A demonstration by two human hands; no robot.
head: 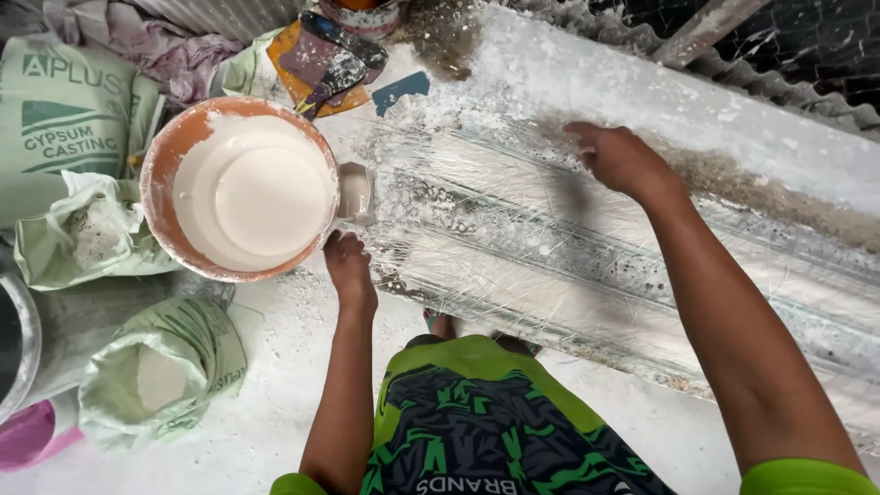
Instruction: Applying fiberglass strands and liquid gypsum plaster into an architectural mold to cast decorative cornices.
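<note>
My left hand (pixel 348 266) grips the near rim of an orange basin (pixel 165 156) filled with white liquid plaster. A small plaster-coated scoop (pixel 356 192) sits at the basin's right side, just above that hand. My right hand (pixel 619 160) lies flat, fingers spread, on a long mould (pixel 513 238) covered with pale glass-fibre strands and wet plaster. The mould runs from the upper middle to the lower right.
Green gypsum sacks (pixel 64 110) lie at the left, one open sack of white powder (pixel 160 376) at the lower left. A metal bucket edge (pixel 18 339) and a pink container (pixel 32 435) sit far left. Stained scrapers (pixel 330 60) rest at the top. Corrugated sheeting (pixel 807 82) borders the upper right.
</note>
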